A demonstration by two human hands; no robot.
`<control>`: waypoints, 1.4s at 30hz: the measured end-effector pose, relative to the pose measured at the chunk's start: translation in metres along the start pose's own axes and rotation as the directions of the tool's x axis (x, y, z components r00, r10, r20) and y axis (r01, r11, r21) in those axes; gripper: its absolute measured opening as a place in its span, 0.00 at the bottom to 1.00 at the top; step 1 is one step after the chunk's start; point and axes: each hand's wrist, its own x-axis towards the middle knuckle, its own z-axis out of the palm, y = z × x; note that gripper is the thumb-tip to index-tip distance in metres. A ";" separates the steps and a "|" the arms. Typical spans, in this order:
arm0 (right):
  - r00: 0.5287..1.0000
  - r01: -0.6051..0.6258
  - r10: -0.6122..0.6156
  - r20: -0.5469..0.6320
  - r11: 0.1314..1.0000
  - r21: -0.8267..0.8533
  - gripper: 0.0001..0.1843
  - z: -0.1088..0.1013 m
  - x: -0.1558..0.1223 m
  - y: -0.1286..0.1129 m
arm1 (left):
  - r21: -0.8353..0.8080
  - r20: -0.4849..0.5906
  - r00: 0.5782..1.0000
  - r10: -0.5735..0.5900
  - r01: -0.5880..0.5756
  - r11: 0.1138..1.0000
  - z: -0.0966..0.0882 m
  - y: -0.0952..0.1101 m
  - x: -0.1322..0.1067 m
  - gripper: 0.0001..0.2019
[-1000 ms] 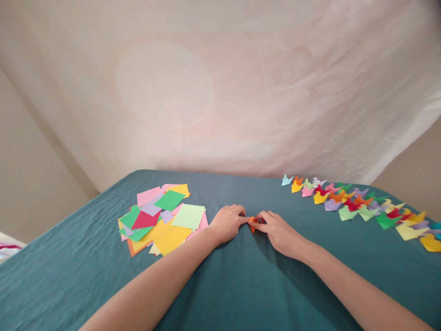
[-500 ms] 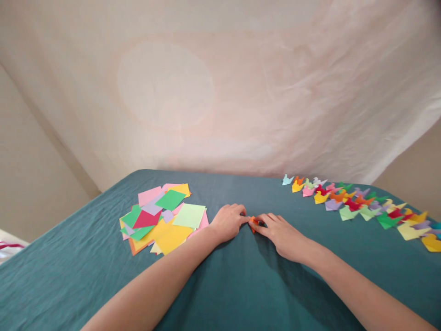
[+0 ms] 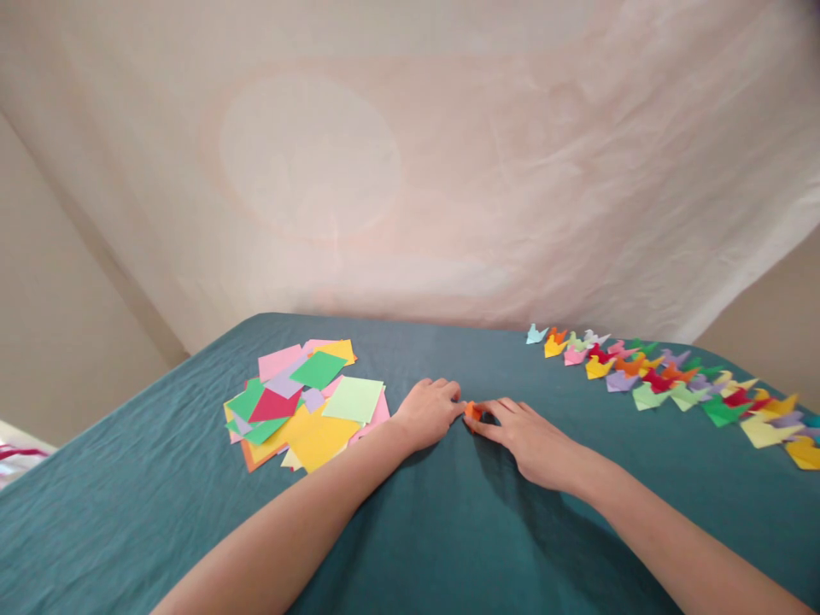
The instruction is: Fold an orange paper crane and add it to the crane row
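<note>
A small folded piece of orange paper (image 3: 472,413) lies on the teal cloth-covered table (image 3: 448,530), pinched between both hands. My left hand (image 3: 428,413) has its fingers curled and its fingertips on the paper's left edge. My right hand (image 3: 529,432) presses its fingertips on the paper's right side, palm down. Most of the paper is hidden under the fingers.
A loose heap of coloured paper squares (image 3: 301,403) lies left of my hands. Rows of several folded paper cranes (image 3: 672,383) in many colours run along the table's right side. A pale sheet (image 3: 410,171) hangs behind the table.
Both hands stay on the orange paper with only slight finger shifts; the view has drifted a little.
</note>
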 end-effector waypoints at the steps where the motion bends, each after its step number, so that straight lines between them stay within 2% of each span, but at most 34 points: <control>1: 1.000 -0.003 0.003 0.001 1.000 0.003 0.41 0.000 0.000 0.000 | 0.000 -0.003 1.000 0.001 -0.001 1.000 0.000 0.000 0.000 0.11; 9: 0.998 0.001 -0.002 0.063 1.000 0.009 0.45 -0.006 -0.005 -0.007 | -0.004 -0.014 1.000 0.006 -0.006 1.000 0.001 0.002 0.000 0.10; 20: 0.991 -0.044 0.035 0.127 0.997 0.070 0.42 -0.007 -0.005 -0.007 | -0.006 -0.042 0.999 0.015 -0.015 1.000 0.005 0.004 -0.003 0.10; 25: 0.981 -0.087 0.061 0.185 0.987 0.133 0.43 -0.010 -0.003 -0.010 | -0.049 -0.071 0.994 0.085 -0.088 0.995 0.007 0.006 -0.002 0.09; 31: 0.978 -0.108 0.072 0.194 0.977 0.184 0.42 -0.015 -0.004 -0.010 | -0.122 -0.078 0.985 0.153 -0.162 0.979 0.009 0.006 -0.002 0.10; 36: 0.982 -0.063 0.007 0.190 0.955 0.291 0.38 -0.019 -0.007 0.000 | -0.149 -0.052 0.975 0.217 -0.223 0.963 0.001 0.004 -0.007 0.12; 42: 0.988 -0.025 -0.034 0.152 0.926 0.376 0.33 -0.017 -0.010 0.012 | -0.181 0.021 0.969 0.247 -0.240 0.954 -0.009 0.001 -0.012 0.18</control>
